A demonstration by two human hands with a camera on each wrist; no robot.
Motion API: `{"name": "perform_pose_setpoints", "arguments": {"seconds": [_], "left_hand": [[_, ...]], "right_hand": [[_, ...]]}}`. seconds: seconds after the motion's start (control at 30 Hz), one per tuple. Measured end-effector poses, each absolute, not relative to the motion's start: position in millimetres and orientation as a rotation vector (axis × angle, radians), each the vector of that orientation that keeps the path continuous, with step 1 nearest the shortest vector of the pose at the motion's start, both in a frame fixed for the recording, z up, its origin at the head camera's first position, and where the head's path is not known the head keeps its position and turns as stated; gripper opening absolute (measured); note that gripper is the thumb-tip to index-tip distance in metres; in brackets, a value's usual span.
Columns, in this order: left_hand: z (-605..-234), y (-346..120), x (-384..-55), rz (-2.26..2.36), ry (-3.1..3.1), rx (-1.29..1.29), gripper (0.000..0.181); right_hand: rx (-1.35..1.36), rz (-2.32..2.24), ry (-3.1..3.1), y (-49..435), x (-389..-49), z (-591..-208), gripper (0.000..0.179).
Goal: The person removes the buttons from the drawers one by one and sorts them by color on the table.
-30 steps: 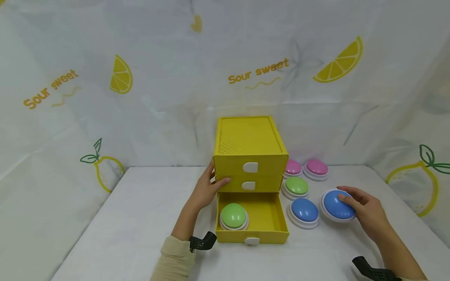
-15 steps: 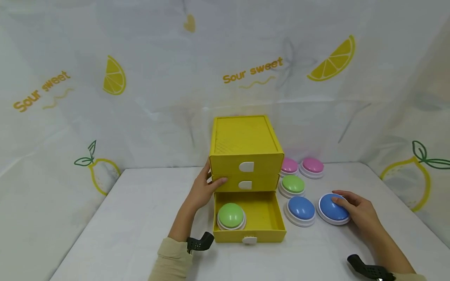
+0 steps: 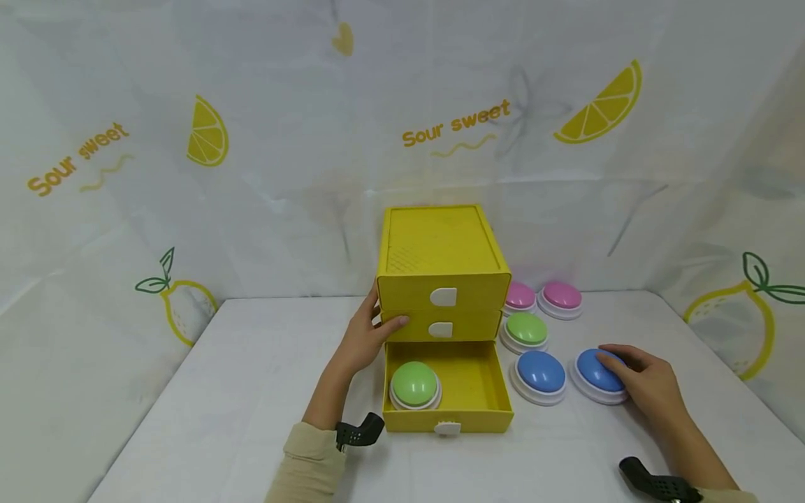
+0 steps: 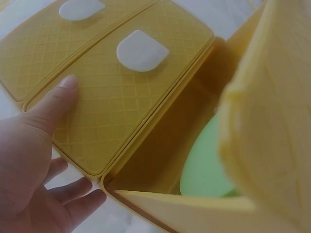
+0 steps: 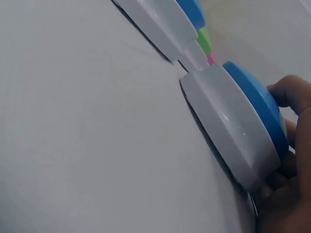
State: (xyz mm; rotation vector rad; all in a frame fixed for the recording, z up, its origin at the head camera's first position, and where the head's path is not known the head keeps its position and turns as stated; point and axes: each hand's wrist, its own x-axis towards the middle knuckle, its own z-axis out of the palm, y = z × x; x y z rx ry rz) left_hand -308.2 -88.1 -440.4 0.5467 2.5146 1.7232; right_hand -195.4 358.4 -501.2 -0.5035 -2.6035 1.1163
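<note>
In the head view, my left hand (image 3: 363,341) grips the left edge of a yellow drawer cabinet (image 3: 443,241). Its thumb lies on the middle drawer's front and the other fingers sit along the side. Below, the bottom drawer (image 3: 481,422) is pulled out, with a green dome push button (image 3: 414,383) in its left part. My right hand (image 3: 650,383) holds a blue dome push button (image 3: 597,370) on the table, thumb on the dome and fingers round its far side. The right wrist view shows its white base (image 5: 233,126) down on the tabletop.
Another blue button (image 3: 541,372) stands just left of the held one. Behind it are a green button (image 3: 527,328) and two pink buttons (image 3: 562,295), one partly hidden by the cabinet. A white printed sheet (image 3: 302,209) hangs behind the table.
The blue push button in my right hand has come down from a raised, tilted pose to the table. My left hand stays on the cabinet. The head view has shifted slightly.
</note>
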Motion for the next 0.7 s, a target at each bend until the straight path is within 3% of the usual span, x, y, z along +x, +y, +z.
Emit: {"name": "perform_pose_setpoints", "arguments": {"seconds": [0.7], "left_hand": [[-440.7,-88.2,-308.1,1.721,2.515,0.545,0.091]], "right_hand": [[-0.296,1.023,-2.612,365.8,-191.6,-509.5,0.050]]}}
